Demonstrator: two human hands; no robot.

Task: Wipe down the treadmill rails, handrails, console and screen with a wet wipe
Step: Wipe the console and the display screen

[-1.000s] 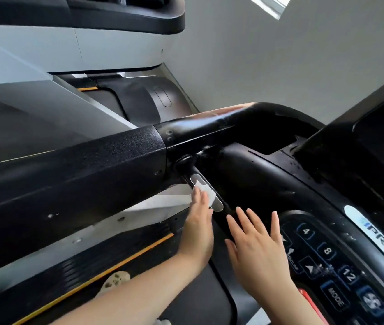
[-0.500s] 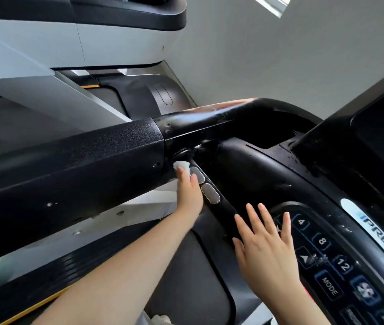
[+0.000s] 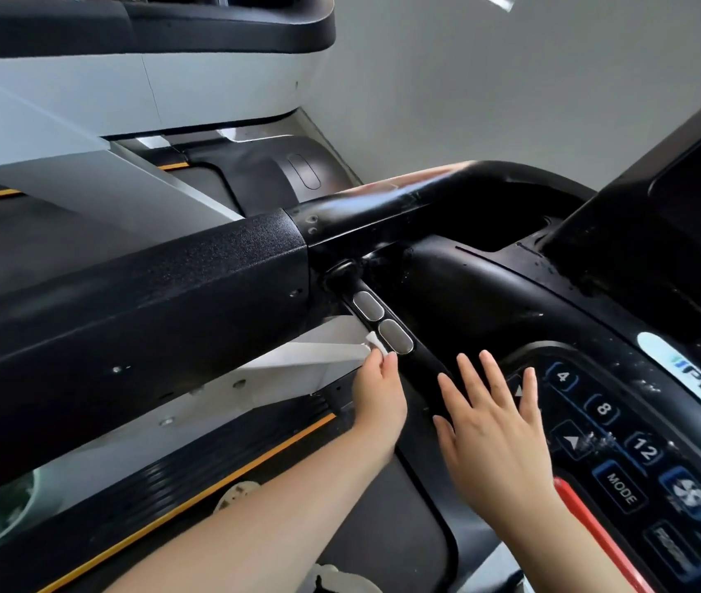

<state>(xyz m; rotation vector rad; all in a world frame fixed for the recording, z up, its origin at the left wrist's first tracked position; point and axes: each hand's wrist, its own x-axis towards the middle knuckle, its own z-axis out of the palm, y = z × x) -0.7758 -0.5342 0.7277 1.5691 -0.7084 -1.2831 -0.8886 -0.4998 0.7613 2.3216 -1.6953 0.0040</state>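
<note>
At the far left, a thick textured black handrail point(image 3: 135, 301) runs diagonally up toward the middle, where it joins a glossy black tube point(image 3: 404, 207). Below it lie the pale grey side rail point(image 3: 139, 425) and the dark running deck with its thin orange stripe point(image 3: 194, 502). The left hand point(image 3: 381, 395) reaches in from the lower left on a long, nearly straight forearm, its fingers point(image 3: 376, 361) curled forward and pinching a small crumpled white wet wipe point(image 3: 372, 339); the wipe sits against the left edge of a slim black grip bar, just beside the lower of two oval silver sensor pads point(image 3: 396, 336). How much of the wipe is tucked under the fingertips is hard to judge. Just to the right, the right hand point(image 3: 490, 417) is spread flat, palm down, fingers straight, apart and holding nothing, over the edge of the black console keypad point(image 3: 622, 447) with blue-lit keys reading 4, 8, 12 and MODE. A red strip point(image 3: 592, 532) lies beside that wrist.
</note>
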